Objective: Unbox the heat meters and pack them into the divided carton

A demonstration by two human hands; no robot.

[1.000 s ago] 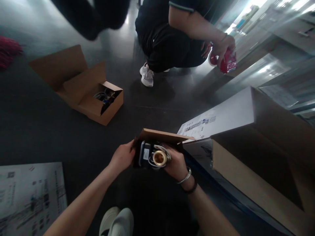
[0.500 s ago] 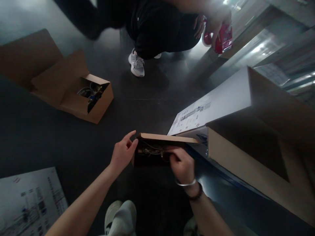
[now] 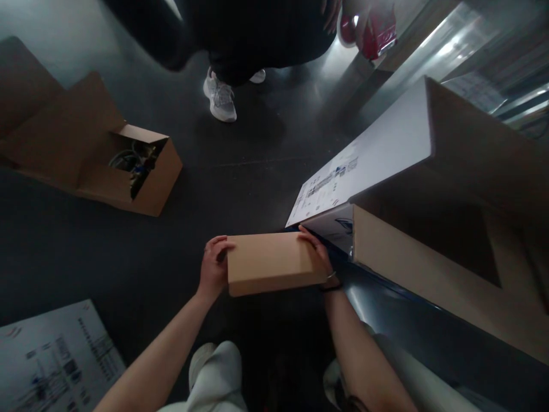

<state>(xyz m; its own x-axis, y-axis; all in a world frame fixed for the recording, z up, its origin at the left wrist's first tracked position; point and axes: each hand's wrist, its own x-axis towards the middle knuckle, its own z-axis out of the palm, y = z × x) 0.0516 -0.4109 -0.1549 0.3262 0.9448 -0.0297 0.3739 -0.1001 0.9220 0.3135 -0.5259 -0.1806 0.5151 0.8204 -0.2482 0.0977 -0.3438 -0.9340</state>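
Note:
A small brown cardboard box (image 3: pixel 268 256) lies between my hands, its lid down over the top, so its contents are hidden. My left hand (image 3: pixel 214 264) grips the left end, fingers curled at the upper corner. Around the right end, my right hand (image 3: pixel 317 250) is wrapped, fingertips at the far edge and a bracelet at the wrist. Just right of that hand stands a large open carton (image 3: pixel 386 243) with a white printed flap (image 3: pixel 364 151).
At the left, an open brown box (image 3: pixel 165 177) holds cables and metal parts. A white printed panel (image 3: pixel 64 355) lies at lower left. Across the dark floor (image 3: pixel 253 183), a person in dark clothes has grey-white shoes (image 3: pixel 221 97); a red object (image 3: pixel 380 28) is near their hand.
The small box's lid has come down over the cables inside. My right hand has left the inside and now holds the right end; my left hand has closed on the left end.

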